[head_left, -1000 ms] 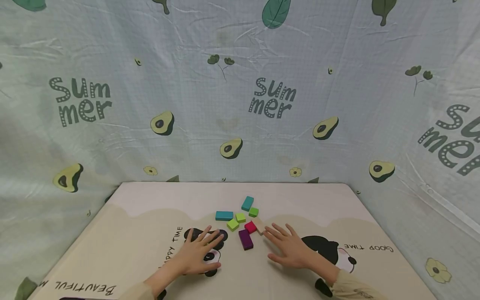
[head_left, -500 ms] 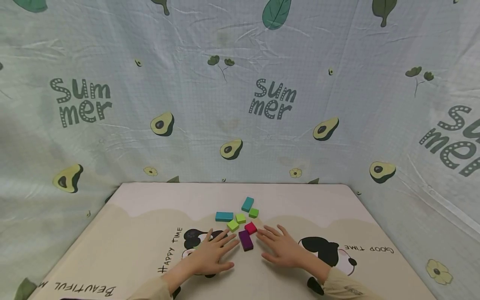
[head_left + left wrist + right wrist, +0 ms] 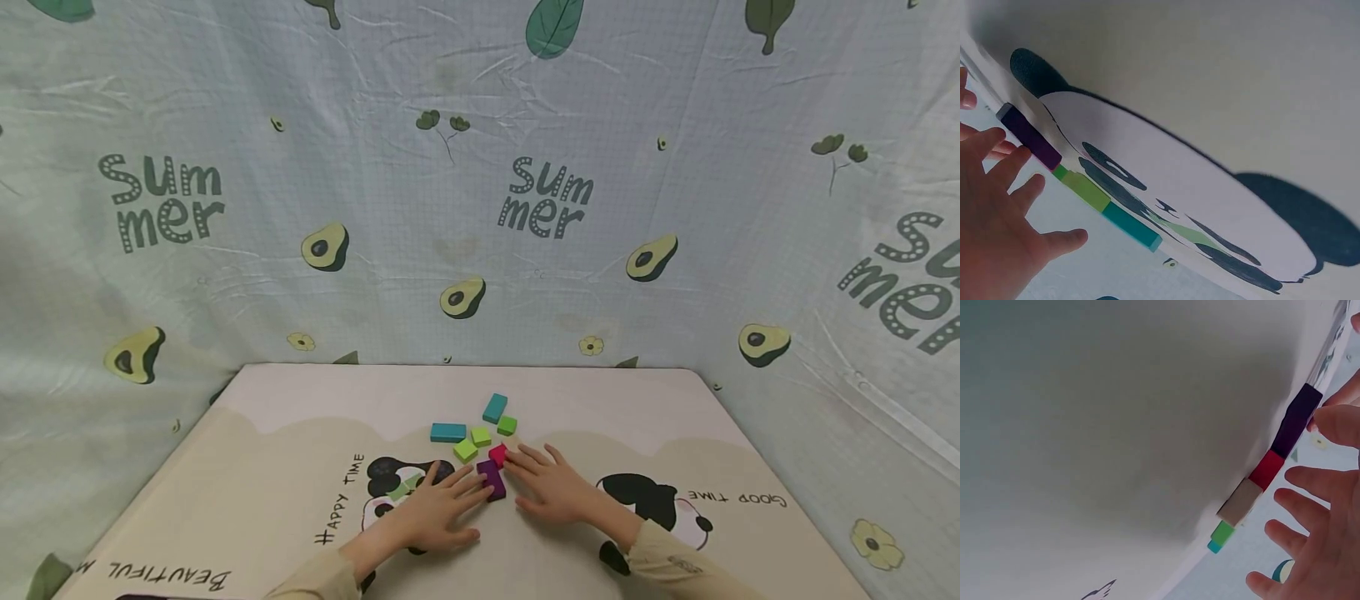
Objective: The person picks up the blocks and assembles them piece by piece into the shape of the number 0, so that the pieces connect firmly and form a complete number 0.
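At the mat's (image 3: 300, 433) centre, the purple block (image 3: 492, 478) is flanked by both hands: the left hand (image 3: 438, 510) at its 8 o'clock, fingers spread and straight with tips at the block's left edge, and the right hand (image 3: 551, 492) at its 4 o'clock, fingers likewise splayed, nothing gripped by either. The right fingertips (image 3: 512, 457) are seen at or on the red block (image 3: 498, 454), which sits at the purple block's 12 o'clock; actual contact cannot be confirmed from the head view. A tan block (image 3: 1240, 501) is shown in the right wrist view just beyond the red one. Risk: with flat, open fingers on both sides, the purple block could be skewed or flipped if pressure is uneven. The red block and the lime cubes (image 3: 466, 450) at 11 o'clock could be knocked out of place by a sweeping finger. The teal blocks (image 3: 448, 432), further off at 10 to 12 o'clock, are judged less exposed.
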Available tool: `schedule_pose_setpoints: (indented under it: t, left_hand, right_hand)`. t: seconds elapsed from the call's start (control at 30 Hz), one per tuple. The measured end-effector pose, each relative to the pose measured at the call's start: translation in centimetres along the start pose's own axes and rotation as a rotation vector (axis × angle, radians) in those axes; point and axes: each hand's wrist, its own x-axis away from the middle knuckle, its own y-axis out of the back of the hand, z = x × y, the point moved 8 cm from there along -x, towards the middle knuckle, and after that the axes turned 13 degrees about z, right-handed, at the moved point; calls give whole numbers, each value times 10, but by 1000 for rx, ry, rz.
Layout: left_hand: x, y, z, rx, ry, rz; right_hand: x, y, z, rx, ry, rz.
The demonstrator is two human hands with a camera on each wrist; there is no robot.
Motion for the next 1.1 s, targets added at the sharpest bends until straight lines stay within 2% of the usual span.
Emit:
schedule_pose_setpoints:
  t: [0.37, 0.63, 0.8, 1.1]
  left_hand:
    - [-6, 2, 1, -3, 15, 7]
    - [-9, 4, 3, -28, 27, 8]
    - [-11, 4, 8, 5, 44, 3]
    - [-16, 7, 14, 75, 57, -29]
  right_hand:
    - [-12, 4, -4, 83, -15, -4]
    - [-18, 10, -7, 118, 16, -40]
    - [-18, 15, -7, 108, 41, -62]
    - [-20, 18, -9, 67, 61, -53]
